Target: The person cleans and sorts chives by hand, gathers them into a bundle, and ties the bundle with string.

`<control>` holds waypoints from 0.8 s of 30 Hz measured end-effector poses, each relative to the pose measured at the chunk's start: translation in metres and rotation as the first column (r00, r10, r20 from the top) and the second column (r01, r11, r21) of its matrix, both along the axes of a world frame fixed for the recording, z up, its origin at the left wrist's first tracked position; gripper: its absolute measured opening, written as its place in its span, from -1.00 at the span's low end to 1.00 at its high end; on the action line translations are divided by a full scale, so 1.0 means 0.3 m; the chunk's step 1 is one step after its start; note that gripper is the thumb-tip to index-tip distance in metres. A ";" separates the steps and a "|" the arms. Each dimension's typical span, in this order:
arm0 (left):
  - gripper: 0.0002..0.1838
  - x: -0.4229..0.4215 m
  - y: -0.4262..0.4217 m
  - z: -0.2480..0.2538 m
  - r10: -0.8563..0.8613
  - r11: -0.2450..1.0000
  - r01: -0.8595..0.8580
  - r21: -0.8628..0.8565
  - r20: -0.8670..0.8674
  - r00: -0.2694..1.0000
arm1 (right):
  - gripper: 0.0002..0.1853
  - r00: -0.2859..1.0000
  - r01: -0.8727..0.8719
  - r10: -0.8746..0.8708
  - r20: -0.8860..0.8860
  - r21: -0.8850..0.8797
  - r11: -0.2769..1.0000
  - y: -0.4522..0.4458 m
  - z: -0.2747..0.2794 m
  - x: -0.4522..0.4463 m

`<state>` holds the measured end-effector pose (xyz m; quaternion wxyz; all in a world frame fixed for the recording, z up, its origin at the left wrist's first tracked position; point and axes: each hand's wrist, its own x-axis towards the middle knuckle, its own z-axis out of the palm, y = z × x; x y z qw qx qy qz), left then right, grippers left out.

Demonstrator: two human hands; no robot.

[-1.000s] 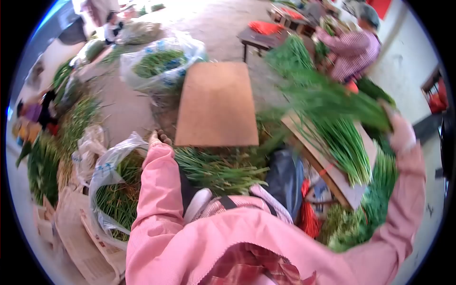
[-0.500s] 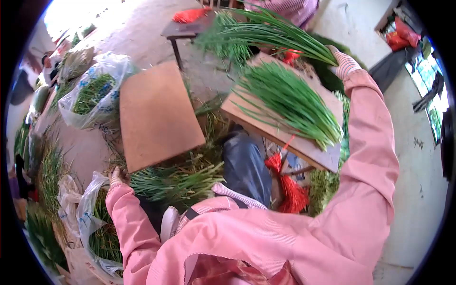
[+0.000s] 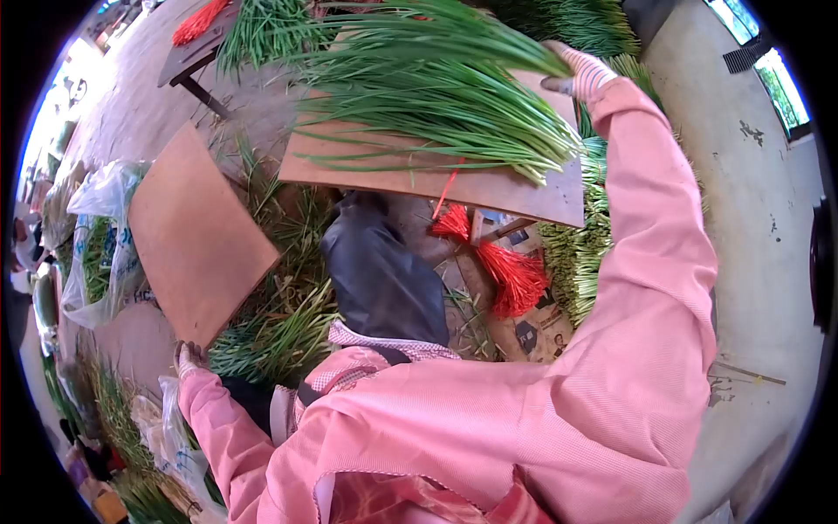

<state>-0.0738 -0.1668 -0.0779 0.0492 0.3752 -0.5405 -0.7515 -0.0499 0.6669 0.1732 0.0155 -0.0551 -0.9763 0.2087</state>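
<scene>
**Over the right-side tabletop: held bunch moved in above the greens**

1. Change of position. The right grip [image 3: 580,72] has brought the held bunch [image 3: 489,39] inward. One second ago the bunch was a blur out to the right; half a second ago it was raised beyond the far edge of the tabletop [image 3: 554,199]. Now its leaves spread over the board and overlap, in view, the pile of greens [image 3: 436,113] lying there. Contact between bunch and pile cannot be confirmed.

2. Grip state, right. Fingers are closed around the stem end of the held bunch; the leaves point left, roughly in line with those of the pile.

3. Grip state, left. The left grip [image 3: 188,356] remains at the near corner of the brown board [image 3: 201,240]. Whether it grasps or merely rests against that edge cannot be told.

4. Change of view. The camera has turned rightward: the tabletop has shifted toward the top middle, the brown board to the left.

5. Meaning for the work. Judged from position, the held bunch and the pile are now gathered at one station. The bunch is not yet released. A red strand [image 3: 448,188] crosses the front edge beside the pile, above a red hank [image 3: 511,278].
</scene>
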 end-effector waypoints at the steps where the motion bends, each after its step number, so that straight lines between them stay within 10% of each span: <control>1: -0.80 0.002 0.028 -0.001 -0.069 0.998 0.068 -0.008 -0.075 0.995 | -0.36 1.000 0.022 -0.020 -0.018 0.114 0.993 0.011 -0.022 0.010; 4: -0.73 0.034 0.222 0.057 -0.181 0.926 0.150 -0.346 -0.059 0.982 | -0.35 0.968 0.186 -0.130 0.213 -0.267 0.946 0.127 -0.238 0.013; 5: -0.70 0.038 0.286 0.078 -0.290 0.790 0.238 -0.565 -0.002 0.957 | -0.35 0.965 0.047 -0.095 0.244 0.195 0.980 0.048 -0.200 0.061; 9: -0.76 0.053 0.796 0.329 -0.683 0.295 0.141 -0.945 -0.106 0.723 | -0.29 0.938 0.096 -0.237 0.252 0.470 0.877 -0.074 -0.132 0.095; 14: -0.75 0.011 1.465 0.533 -0.994 0.109 0.111 -0.988 -0.107 0.024 | -0.03 0.954 0.170 -0.249 0.166 0.386 0.907 -0.111 -0.213 0.104; 16: -0.46 -0.021 1.693 0.532 -0.975 0.077 -0.163 -0.984 -0.040 -0.221 | 0.00 0.952 0.186 -0.251 0.178 0.318 0.930 -0.135 -0.227 0.117; 17: -0.27 -0.021 1.786 0.526 -0.959 -0.112 -0.209 -0.972 0.160 -0.232 | 0.01 0.966 0.180 -0.231 0.118 0.334 0.925 -0.141 -0.247 0.127; 19: -0.03 -0.031 1.950 0.461 -0.958 -0.029 -0.352 -0.936 0.126 -0.257 | -0.05 0.964 0.194 -0.249 0.096 0.389 0.901 -0.186 -0.252 0.141; 24: 0.13 -0.128 2.173 0.472 -0.867 -0.381 -0.415 -0.826 0.475 -0.149 | -0.11 0.968 0.228 -0.251 -0.007 0.444 0.866 -0.207 -0.317 0.152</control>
